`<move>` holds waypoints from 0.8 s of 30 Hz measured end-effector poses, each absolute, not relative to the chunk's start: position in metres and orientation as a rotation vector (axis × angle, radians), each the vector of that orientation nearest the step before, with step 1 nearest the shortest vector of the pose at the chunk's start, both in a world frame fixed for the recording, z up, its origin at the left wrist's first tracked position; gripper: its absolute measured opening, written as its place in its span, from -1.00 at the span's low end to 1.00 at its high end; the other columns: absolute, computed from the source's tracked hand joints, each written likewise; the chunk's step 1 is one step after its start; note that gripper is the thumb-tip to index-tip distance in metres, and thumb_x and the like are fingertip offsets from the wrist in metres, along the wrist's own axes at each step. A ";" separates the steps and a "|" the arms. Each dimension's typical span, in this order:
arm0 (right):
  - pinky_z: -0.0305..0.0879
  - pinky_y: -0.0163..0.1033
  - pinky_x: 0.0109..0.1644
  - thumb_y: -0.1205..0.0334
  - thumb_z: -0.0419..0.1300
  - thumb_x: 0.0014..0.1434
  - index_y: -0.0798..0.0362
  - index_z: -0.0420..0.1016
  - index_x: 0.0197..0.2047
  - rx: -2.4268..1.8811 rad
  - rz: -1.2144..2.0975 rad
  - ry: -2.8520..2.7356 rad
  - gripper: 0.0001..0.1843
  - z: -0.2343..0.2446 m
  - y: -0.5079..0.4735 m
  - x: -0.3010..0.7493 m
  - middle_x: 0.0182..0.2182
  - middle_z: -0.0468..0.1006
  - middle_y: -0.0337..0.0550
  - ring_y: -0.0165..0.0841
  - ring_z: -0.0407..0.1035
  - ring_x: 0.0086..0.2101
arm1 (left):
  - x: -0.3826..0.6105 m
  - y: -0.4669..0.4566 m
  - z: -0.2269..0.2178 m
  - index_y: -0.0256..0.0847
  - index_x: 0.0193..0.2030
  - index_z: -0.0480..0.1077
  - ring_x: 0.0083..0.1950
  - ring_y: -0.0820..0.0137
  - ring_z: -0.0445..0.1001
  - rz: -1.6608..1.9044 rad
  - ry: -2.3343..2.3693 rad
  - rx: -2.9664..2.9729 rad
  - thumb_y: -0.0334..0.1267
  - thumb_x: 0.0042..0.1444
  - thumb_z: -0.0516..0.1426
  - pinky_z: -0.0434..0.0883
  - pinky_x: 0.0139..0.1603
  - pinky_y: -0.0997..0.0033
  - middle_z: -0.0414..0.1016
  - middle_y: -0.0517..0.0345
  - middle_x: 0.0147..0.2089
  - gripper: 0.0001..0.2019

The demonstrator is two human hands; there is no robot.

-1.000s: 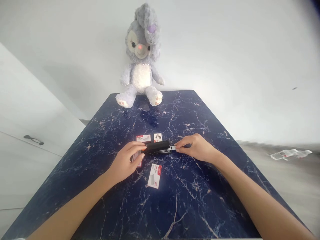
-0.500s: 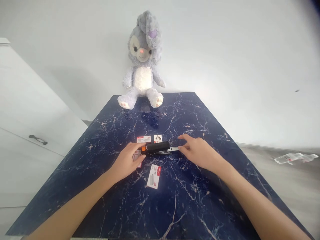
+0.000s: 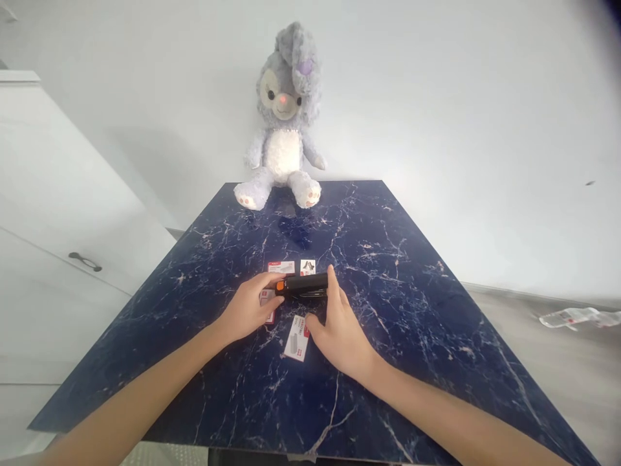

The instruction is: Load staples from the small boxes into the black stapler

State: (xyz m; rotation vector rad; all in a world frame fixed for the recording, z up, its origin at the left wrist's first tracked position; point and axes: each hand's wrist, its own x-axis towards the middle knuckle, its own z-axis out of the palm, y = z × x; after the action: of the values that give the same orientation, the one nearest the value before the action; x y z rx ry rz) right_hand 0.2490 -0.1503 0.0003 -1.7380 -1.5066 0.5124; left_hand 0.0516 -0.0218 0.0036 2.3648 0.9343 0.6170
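Observation:
A black stapler (image 3: 303, 285) with an orange end lies on the dark blue marble table (image 3: 398, 285). My left hand (image 3: 251, 307) pinches its orange left end with thumb and fingers. My right hand (image 3: 339, 330) rests beside the stapler's right end, fingers stretched out and touching it, thumb near a white and red staple box (image 3: 296, 338). Two small staple boxes (image 3: 281, 266) lie just behind the stapler. Another box (image 3: 268, 309) is partly hidden under my left hand.
A grey plush rabbit (image 3: 283, 123) sits at the table's far edge against the white wall. A white cabinet with a dark handle (image 3: 85, 261) stands to the left. A clear plastic bottle (image 3: 577, 317) lies on the floor at the right.
My right hand left the stapler's pulled-out metal tray at the right and swung to the near side of the stapler's right end. The tray no longer sticks out. My left hand stayed put.

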 end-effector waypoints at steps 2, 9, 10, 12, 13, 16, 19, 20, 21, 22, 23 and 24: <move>0.28 0.17 0.31 0.30 0.09 0.21 -0.07 -0.59 0.54 -1.704 0.556 -1.487 0.07 -0.002 -0.149 0.250 0.36 0.20 0.10 -0.04 0.07 0.38 | 0.051 -0.021 0.006 -0.03 0.24 0.36 0.16 0.16 0.52 0.600 0.967 2.377 -0.22 0.24 0.20 0.41 0.24 0.07 0.54 0.06 0.16 -0.58; 0.17 0.22 0.37 0.27 0.10 0.22 0.02 -0.34 0.55 -1.715 0.527 -1.521 -0.04 -0.011 -0.132 0.273 0.32 0.29 0.14 -0.04 0.11 0.36 | 0.026 -0.013 0.033 0.14 0.53 -0.03 0.36 -0.04 0.30 0.237 0.740 2.581 0.03 0.07 0.34 0.38 0.23 0.01 0.24 -0.07 0.42 -0.05; 0.16 0.21 0.38 0.26 0.10 0.22 0.03 -0.31 0.54 -1.722 0.509 -1.538 -0.05 -0.011 -0.131 0.274 0.31 0.31 0.13 -0.04 0.11 0.35 | 0.022 -0.011 0.036 0.16 0.53 -0.06 0.33 -0.04 0.33 0.192 0.733 2.571 0.03 0.05 0.35 0.40 0.20 0.03 0.25 -0.07 0.41 -0.02; 0.19 0.18 0.36 0.25 0.10 0.23 0.06 -0.27 0.54 -1.739 0.481 -1.559 -0.08 -0.010 -0.130 0.276 0.29 0.33 0.14 -0.03 0.14 0.33 | 0.017 -0.009 0.037 0.17 0.52 -0.02 0.23 0.00 0.43 0.142 0.768 2.538 0.02 0.06 0.35 0.44 0.13 0.08 0.35 -0.06 0.32 -0.05; 0.21 0.17 0.35 0.24 0.10 0.24 0.07 -0.26 0.54 -1.747 0.477 -1.563 -0.09 -0.010 -0.131 0.276 0.27 0.34 0.15 -0.03 0.16 0.32 | 0.016 -0.008 0.037 0.17 0.51 0.01 0.17 0.02 0.46 0.130 0.793 2.526 0.02 0.08 0.33 0.44 0.10 0.09 0.39 -0.05 0.27 -0.09; 0.30 0.15 0.27 0.23 0.11 0.25 0.05 -0.23 0.53 -1.759 0.480 -1.591 -0.10 -0.009 -0.130 0.276 0.23 0.38 0.16 -0.02 0.24 0.26 | 0.018 -0.007 0.032 0.16 0.50 0.05 0.15 0.03 0.46 0.129 0.854 2.522 0.06 0.12 0.29 0.43 0.10 0.07 0.40 -0.04 0.24 -0.16; 0.34 0.14 0.22 0.21 0.15 0.24 0.03 -0.13 0.52 -1.770 0.462 -1.641 -0.13 -0.009 -0.128 0.280 0.17 0.42 0.15 -0.02 0.32 0.19 | 0.022 -0.008 0.027 0.14 0.51 0.04 0.22 -0.02 0.39 0.159 0.882 2.542 0.12 0.13 0.26 0.40 0.15 0.02 0.37 -0.05 0.29 -0.15; 0.35 0.13 0.22 0.21 0.15 0.24 0.02 -0.10 0.51 -1.776 0.456 -1.651 -0.15 -0.010 -0.127 0.282 0.15 0.43 0.14 -0.03 0.34 0.17 | 0.023 -0.008 0.025 0.12 0.51 0.04 0.23 -0.03 0.37 0.170 0.887 2.546 0.13 0.13 0.26 0.40 0.16 0.01 0.37 -0.05 0.30 -0.15; 0.35 0.11 0.21 0.20 0.15 0.25 0.01 -0.07 0.50 -1.780 0.454 -1.655 -0.17 -0.010 -0.126 0.284 0.13 0.45 0.12 -0.05 0.37 0.14 | 0.024 -0.009 0.024 0.11 0.51 0.04 0.24 -0.03 0.37 0.185 0.887 2.549 0.15 0.12 0.26 0.39 0.17 0.00 0.37 -0.06 0.31 -0.14; 0.36 0.08 0.20 0.20 0.15 0.26 -0.01 -0.04 0.49 -1.783 0.459 -1.656 -0.20 -0.010 -0.125 0.286 0.11 0.46 0.09 -0.07 0.40 0.11 | 0.024 -0.009 0.023 0.10 0.51 0.05 0.24 -0.03 0.36 0.198 0.881 2.547 0.15 0.12 0.26 0.39 0.18 -0.01 0.37 -0.06 0.31 -0.14; 0.37 0.06 0.19 0.20 0.15 0.27 -0.02 0.00 0.48 -1.786 0.466 -1.654 -0.23 -0.009 -0.124 0.287 0.10 0.47 0.07 -0.10 0.42 0.08 | 0.024 -0.009 0.022 0.10 0.51 0.05 0.25 -0.03 0.36 0.208 0.875 2.542 0.16 0.12 0.26 0.38 0.19 -0.02 0.36 -0.06 0.32 -0.14; 0.38 0.03 0.18 0.21 0.14 0.27 -0.04 0.04 0.46 -1.786 0.471 -1.653 -0.27 -0.009 -0.123 0.289 0.09 0.48 0.05 -0.12 0.44 0.05 | 0.023 -0.008 0.021 0.09 0.50 0.06 0.25 -0.03 0.35 0.214 0.867 2.535 0.16 0.11 0.26 0.38 0.20 -0.03 0.35 -0.06 0.33 -0.14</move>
State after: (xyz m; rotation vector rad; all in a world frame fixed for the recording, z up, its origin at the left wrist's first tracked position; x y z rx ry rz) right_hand 0.2886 -0.1234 -0.0091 -1.7865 -1.6532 0.4709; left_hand 0.0234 -0.0083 0.0209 2.5350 0.8670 0.2142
